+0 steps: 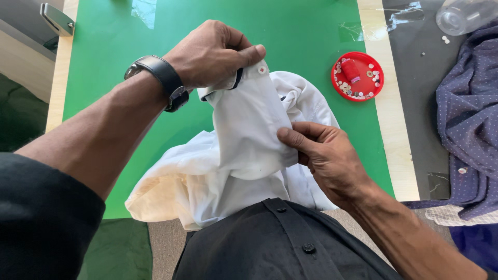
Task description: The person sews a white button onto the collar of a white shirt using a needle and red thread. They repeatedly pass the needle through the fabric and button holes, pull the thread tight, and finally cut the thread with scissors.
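You hold a white shirt up over a green mat, one hand at its cuff, the other lower on the sleeve.

At far left a grey metal clip (57, 19) lies off the green mat (306, 41). Your left hand (215, 54), with a black wristwatch (162, 80), is closed around the cuff of the white shirt (244, 140), by a white button sewn with red thread (262, 69). Your right hand (324, 155) pinches the sleeve lower down. Farther right sits a red lid of buttons (358, 76), then a dotted navy shirt (467, 119) and a clear plastic jar (464, 15).
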